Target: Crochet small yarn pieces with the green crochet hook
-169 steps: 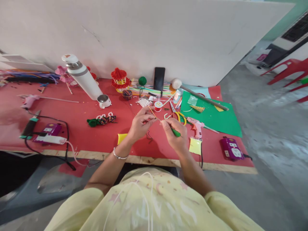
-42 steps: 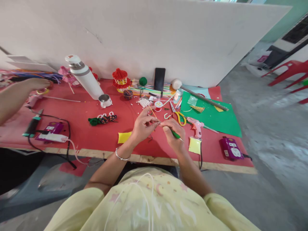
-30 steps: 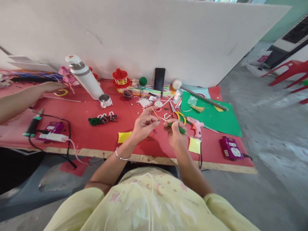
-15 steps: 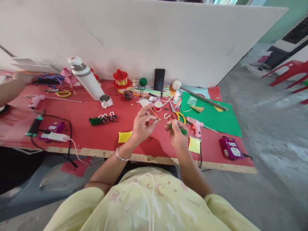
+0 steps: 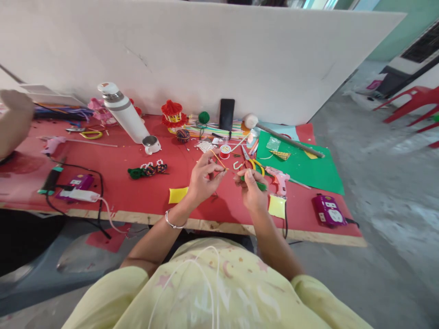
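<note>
Above the red table [image 5: 120, 196], my left hand [image 5: 202, 180] pinches a thin orange stick [image 5: 218, 160] between thumb and fingers. My right hand [image 5: 253, 189] grips a green-handled tool [image 5: 258, 184], its tip pointing toward the stick. The two hands are a few centimetres apart, with a small dark thread piece [image 5: 215, 196] lying on the table below them. Yellow-handled scissors [image 5: 255, 164] and a pink glue gun [image 5: 279, 179] lie just beyond my right hand.
A white bottle [image 5: 121, 112], small cup [image 5: 151, 144], beaded green piece [image 5: 147, 170], red thread spool [image 5: 225, 151], phone [image 5: 227, 114], green sheet [image 5: 302, 167], yellow pads [image 5: 177, 194] and purple sockets [image 5: 329, 211] crowd the table. Another person's arm [image 5: 12, 121] is at far left.
My right hand has turned the green tool and drawn slightly away from my left hand. The other person's arm at left has pulled back from the table toward the edge.
</note>
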{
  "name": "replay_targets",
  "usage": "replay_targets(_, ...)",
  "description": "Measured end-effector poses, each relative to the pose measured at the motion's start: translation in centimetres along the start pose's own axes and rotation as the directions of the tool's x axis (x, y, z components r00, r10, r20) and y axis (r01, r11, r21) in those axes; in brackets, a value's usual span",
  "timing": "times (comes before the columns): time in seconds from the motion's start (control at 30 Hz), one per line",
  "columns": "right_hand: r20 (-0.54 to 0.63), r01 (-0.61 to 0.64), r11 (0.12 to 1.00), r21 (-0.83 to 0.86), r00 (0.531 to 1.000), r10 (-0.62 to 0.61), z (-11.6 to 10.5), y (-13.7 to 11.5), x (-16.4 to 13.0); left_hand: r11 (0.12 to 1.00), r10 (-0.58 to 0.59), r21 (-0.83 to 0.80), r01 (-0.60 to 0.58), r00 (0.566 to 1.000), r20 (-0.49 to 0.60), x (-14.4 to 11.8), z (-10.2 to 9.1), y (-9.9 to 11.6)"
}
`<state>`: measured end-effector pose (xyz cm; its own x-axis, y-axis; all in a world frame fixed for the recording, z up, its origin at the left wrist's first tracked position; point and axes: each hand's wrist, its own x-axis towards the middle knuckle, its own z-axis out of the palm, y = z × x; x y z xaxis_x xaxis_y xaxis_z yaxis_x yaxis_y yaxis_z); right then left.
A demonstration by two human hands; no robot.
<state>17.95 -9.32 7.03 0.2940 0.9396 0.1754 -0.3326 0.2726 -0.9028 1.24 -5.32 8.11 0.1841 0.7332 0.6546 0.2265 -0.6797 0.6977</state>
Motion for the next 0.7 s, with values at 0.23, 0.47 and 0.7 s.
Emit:
replay_targets(0.23,0.005,-0.008,0.999,-0.047,1.000,0.008,-0.1,0.1,0.0,1.000,-0.003,-0.015,0.002,1.000,-0.002,0.1,0.1,0.1)
replay_targets(0.47,0.044,0.102,0.987,-0.127,0.994,-0.097,-0.1,0.1,0.1,1.000,0.009,0.026,-0.010,1.000,0.005,0.0,0.0,-0.4)
replay_targets(0.7,0.254,0.404,0.726,-0.557,0.915,-0.315,0.0,-2.3,1.9,0.955,0.131,0.277,-0.104,0.988,-0.080,1.3,-0.3,-1.0)
